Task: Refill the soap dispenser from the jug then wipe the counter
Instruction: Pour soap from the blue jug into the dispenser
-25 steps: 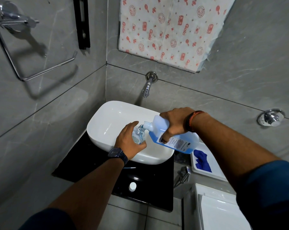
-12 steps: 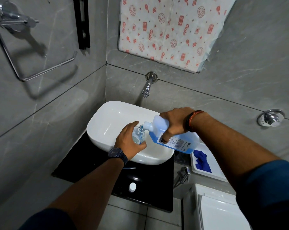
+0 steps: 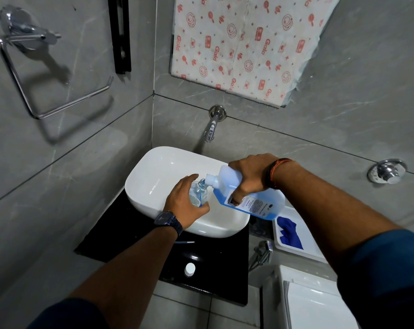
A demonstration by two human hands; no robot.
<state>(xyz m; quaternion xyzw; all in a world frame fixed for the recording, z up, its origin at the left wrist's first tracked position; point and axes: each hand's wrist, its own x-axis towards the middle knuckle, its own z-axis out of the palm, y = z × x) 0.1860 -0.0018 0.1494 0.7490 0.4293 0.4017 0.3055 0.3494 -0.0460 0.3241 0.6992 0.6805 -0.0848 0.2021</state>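
My left hand (image 3: pixel 185 201) grips a small clear soap dispenser bottle (image 3: pixel 197 194) over the white basin (image 3: pixel 153 184). My right hand (image 3: pixel 250 178) holds a translucent jug (image 3: pixel 260 205) of blue liquid, tipped to the left. The jug's white neck rests at the bottle's open mouth, and a thin blue stream runs into the bottle. A white cap (image 3: pixel 190 268) lies on the black counter (image 3: pixel 215 262) in front of the basin. A blue cloth (image 3: pixel 289 232) lies in a white tray (image 3: pixel 308 251) to the right.
A chrome tap (image 3: pixel 212 125) juts from the grey wall above the basin. A towel ring (image 3: pixel 35 74) hangs on the left wall, a chrome valve (image 3: pixel 387 171) on the right wall. A white toilet tank (image 3: pixel 315 302) stands at the bottom right, with a hose fitting (image 3: pixel 263 254) beside the counter.
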